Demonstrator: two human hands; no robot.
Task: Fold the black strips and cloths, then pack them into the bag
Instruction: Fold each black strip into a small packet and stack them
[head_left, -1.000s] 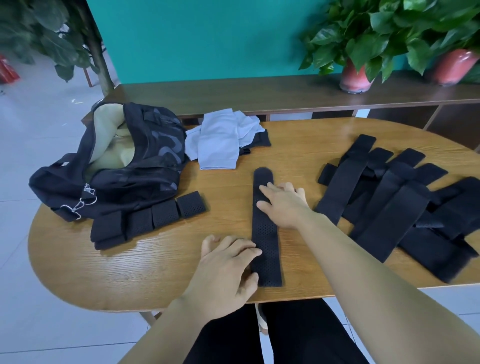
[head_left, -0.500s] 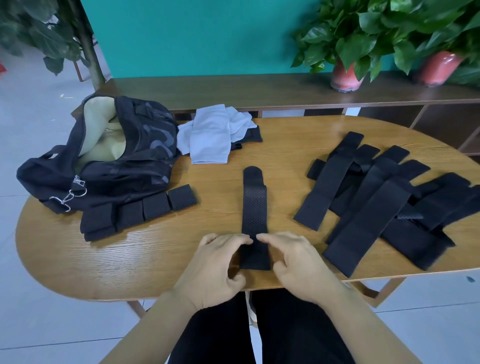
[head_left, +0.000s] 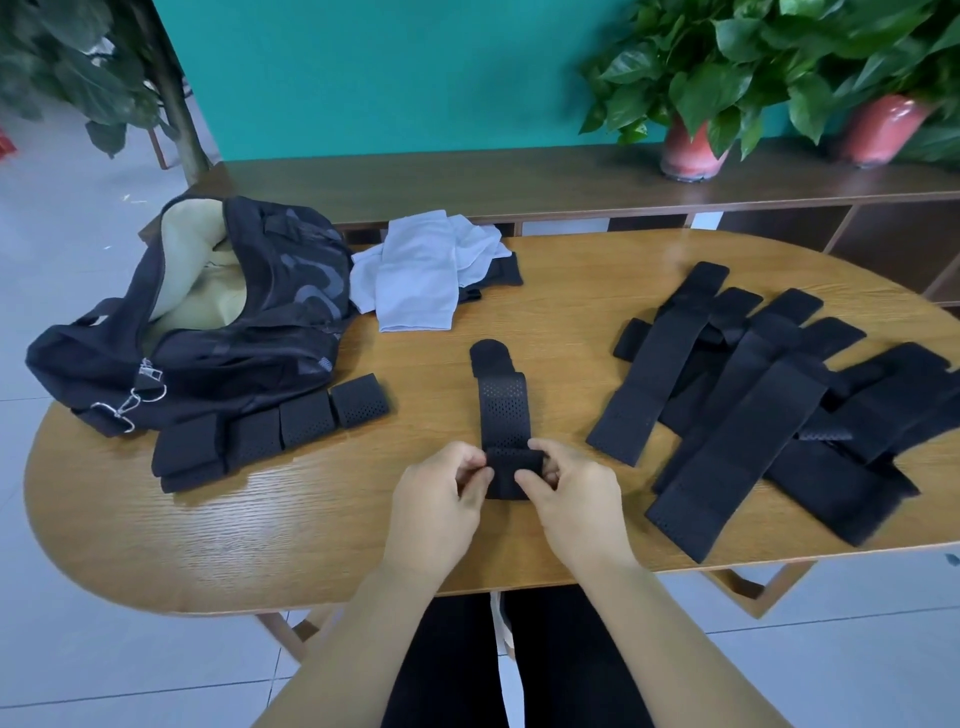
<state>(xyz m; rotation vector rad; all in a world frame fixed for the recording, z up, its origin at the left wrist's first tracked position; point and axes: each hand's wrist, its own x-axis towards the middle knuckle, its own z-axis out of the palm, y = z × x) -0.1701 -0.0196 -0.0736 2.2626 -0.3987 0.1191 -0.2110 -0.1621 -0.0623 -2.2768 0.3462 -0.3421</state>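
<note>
left hand (head_left: 441, 499): pinching the near end of the strip (head_left: 505, 415), same as my right hand (head_left: 569, 493)
strip: lies mid-table (head_left: 311, 545), rolled-over end at my fingers
tip: I'd keep the edges square and the fold tight
done ones: folded strips (head_left: 270, 436) by the bag (head_left: 218, 332)
to go: loose pile (head_left: 769, 405) on the right, cloths (head_left: 421, 280) up top

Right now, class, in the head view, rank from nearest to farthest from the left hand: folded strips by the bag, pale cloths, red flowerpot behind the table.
From the left hand:
1. Folded strips, left, beside the bag.
2. Pale cloths, table's far side.
3. Red flowerpot, back shelf, right.
</note>
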